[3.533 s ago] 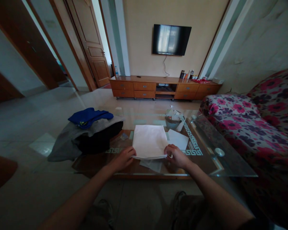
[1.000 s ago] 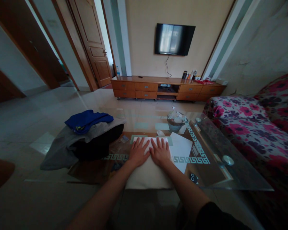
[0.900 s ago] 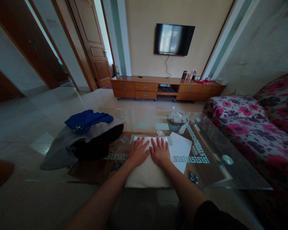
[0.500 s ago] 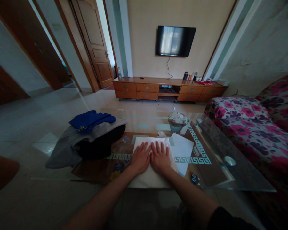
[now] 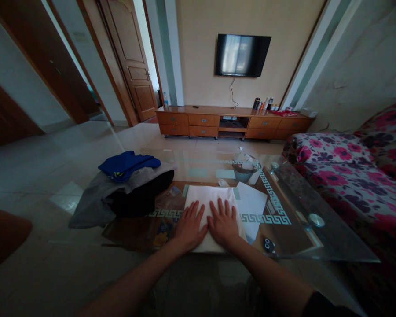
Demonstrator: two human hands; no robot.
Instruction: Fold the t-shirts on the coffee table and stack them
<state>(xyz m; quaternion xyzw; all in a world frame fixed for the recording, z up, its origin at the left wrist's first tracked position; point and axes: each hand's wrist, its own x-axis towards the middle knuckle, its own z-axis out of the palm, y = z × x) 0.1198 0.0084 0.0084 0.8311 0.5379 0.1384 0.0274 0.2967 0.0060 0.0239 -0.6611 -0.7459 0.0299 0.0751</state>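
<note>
Beneath the outspread, ungrasping fingers [image 5: 221,208] of left hand [image 5: 189,230] and right hand [image 5: 225,225], the white cloth [image 5: 209,194], apparently folded, is best pressed evenly.

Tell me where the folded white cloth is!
In the head view's lower middle, the folded white cloth lies on the clear glass table, under the left hand and right hand, left of the flat white sheet.

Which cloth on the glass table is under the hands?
The white cloth, under the left hand and the right hand; the blue cloth, grey cloth and black cloth lie heaped to its left.
</note>
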